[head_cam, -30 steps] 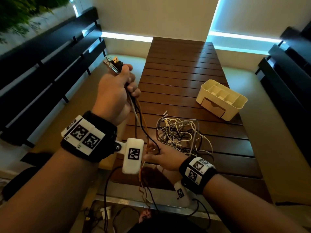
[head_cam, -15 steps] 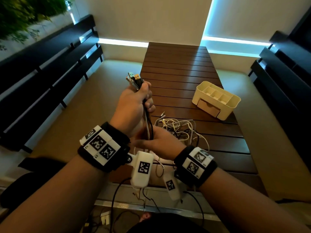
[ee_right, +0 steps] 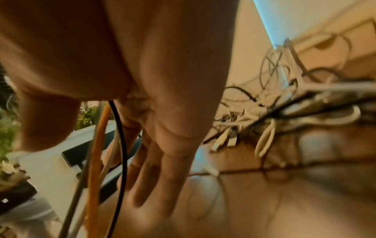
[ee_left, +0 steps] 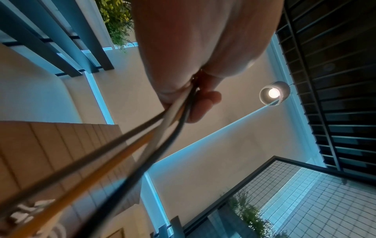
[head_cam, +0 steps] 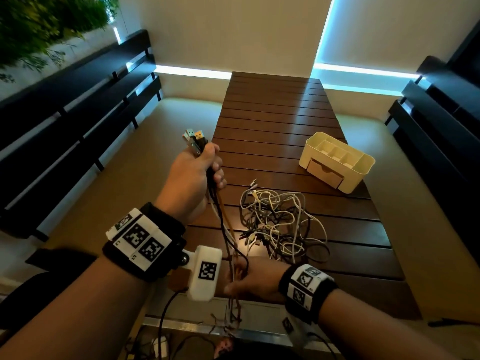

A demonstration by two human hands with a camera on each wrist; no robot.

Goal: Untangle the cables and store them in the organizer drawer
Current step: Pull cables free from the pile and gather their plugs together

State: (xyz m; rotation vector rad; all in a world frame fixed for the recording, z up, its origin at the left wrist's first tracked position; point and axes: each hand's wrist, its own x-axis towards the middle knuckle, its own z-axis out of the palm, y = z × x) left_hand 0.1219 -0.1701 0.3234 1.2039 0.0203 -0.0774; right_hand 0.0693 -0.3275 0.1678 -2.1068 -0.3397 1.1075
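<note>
My left hand (head_cam: pixel 193 178) is raised off the table's left edge and grips a bundle of cables (head_cam: pixel 225 224); their USB plugs (head_cam: pixel 194 139) stick out above the fist. The left wrist view shows these fingers (ee_left: pixel 203 104) curled round the cables (ee_left: pixel 142 136). The bundle runs down to my right hand (head_cam: pixel 249 279) at the table's near edge. There, the orange and black cables (ee_right: pixel 99 153) pass between the thumb and straight fingers (ee_right: pixel 158 169). A tangle of white and dark cables (head_cam: pixel 280 224) lies on the table. The cream organizer (head_cam: pixel 362 178) stands at the right, its drawer (head_cam: pixel 324 172) closed.
The slatted wooden table (head_cam: pixel 272 113) stretches away from me. Dark benches run along the left (head_cam: pixel 65 113) and the right (head_cam: pixel 441 126). Loose wires and a plug (head_cam: pixel 161 344) lie on the floor below the near edge.
My right hand has slid down the bundle from just under the left hand to the table's near edge. The left hand keeps its grip, held up.
</note>
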